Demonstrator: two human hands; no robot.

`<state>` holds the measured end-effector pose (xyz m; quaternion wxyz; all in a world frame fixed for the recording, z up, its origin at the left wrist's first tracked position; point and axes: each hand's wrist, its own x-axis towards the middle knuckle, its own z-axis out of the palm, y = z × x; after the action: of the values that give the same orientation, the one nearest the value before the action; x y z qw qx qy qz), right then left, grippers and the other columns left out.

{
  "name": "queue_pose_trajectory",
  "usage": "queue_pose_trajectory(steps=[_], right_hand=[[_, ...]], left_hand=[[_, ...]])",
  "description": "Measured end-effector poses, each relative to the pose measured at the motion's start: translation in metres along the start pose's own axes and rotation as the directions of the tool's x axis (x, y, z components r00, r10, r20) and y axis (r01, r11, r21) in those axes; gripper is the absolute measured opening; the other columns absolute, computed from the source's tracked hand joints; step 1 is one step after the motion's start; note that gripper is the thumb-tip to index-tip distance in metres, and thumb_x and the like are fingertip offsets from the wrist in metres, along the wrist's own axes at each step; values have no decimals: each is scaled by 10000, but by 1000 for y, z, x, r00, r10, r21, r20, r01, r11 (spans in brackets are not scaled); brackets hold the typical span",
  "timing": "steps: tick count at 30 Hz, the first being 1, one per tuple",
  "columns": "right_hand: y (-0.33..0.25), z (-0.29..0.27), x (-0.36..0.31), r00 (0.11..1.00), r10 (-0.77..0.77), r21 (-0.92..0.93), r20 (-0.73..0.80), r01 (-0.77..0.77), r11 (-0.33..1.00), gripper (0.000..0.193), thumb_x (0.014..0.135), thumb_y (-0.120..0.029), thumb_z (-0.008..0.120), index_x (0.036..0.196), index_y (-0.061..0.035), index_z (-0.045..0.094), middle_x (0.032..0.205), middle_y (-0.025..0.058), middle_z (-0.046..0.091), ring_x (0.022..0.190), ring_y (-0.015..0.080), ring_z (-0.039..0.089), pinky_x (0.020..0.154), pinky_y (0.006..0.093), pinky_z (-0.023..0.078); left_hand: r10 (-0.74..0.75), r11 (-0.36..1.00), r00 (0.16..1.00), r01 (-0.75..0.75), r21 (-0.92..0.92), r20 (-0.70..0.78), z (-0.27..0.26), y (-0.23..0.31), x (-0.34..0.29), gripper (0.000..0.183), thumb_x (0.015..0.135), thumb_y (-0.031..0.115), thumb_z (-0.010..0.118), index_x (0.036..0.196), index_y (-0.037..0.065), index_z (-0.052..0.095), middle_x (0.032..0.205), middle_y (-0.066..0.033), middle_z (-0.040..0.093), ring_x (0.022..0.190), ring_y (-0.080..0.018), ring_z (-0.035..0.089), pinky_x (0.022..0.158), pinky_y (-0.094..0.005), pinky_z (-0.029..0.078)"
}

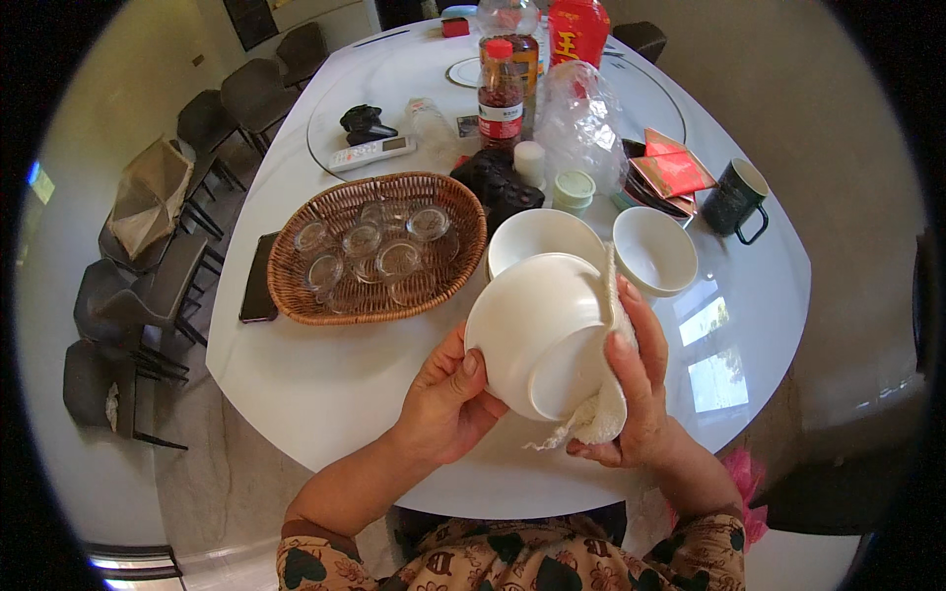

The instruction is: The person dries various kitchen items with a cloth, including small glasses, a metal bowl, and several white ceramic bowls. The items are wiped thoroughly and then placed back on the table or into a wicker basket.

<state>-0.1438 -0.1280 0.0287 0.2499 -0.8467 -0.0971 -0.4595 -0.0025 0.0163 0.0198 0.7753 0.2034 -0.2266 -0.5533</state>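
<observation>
A white bowl (537, 320) is held up over the near part of the table, tilted so that its underside and foot ring face me. My left hand (448, 394) grips its left rim, thumb on the outside. With my right hand (636, 384) I press a cream cloth (603, 409) against the bowl's right side; the cloth's frayed end hangs below. Just behind the held bowl stands another white bowl (542, 236), partly hidden by it. A further white bowl (654, 250) stands to the right, open side up.
A wicker basket (296, 295) of upturned clear glasses sits left, beside a dark phone (258, 281). Behind are a remote control (372, 153), a red-capped jar (501, 103), clear plastic wrap (581, 128) and a dark mug (734, 197). Dark chairs (256, 94) line the left.
</observation>
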Motion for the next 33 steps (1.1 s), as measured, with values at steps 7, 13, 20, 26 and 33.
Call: queue_pose_trajectory(steps=[7,13,20,26,33], right_hand=[[-10,-13,-7,979,198,-133,-55,-203,970,334,800,-105,654,1119,-27,593,1174,207,485,999,305,544,813,358,474],[-31,-16,-7,981,171,-92,-91,-179,979,450,809,-412,662,1184,-196,538,1068,100,595,1086,251,528,956,526,389],[-41,10,3,953,-3,-496,304,160,854,260,827,-260,637,1086,-254,609,1175,-16,619,1228,220,452,1069,613,211],[-15,-9,-10,934,309,-16,-178,-317,948,383,942,-274,497,1181,25,475,1139,183,575,1077,316,554,927,439,440],[28,-25,-34,491,862,661,-121,-608,439,442,941,-321,509,1145,72,492,927,196,630,810,274,640,779,352,525]], left_hand=[[91,995,991,-93,-20,-100,0,6,0,452,925,237,554,1336,113,413,1283,-28,518,1182,-175,497,1029,-379,394],[-62,973,997,52,224,36,-4,-15,-1,411,900,61,572,1292,62,448,1209,-53,552,1101,-128,525,959,-301,431],[25,765,975,-162,623,222,-1,-9,-4,384,830,-30,560,1204,37,504,1085,-61,613,987,-122,575,873,-291,466],[-94,403,909,-338,850,406,-8,-16,-8,373,782,-48,639,1143,13,565,971,-159,652,876,-299,653,737,-337,508],[-40,526,896,-357,772,442,-2,-14,-5,301,784,-35,651,1077,-8,589,928,-185,645,810,-339,636,686,-355,497]])
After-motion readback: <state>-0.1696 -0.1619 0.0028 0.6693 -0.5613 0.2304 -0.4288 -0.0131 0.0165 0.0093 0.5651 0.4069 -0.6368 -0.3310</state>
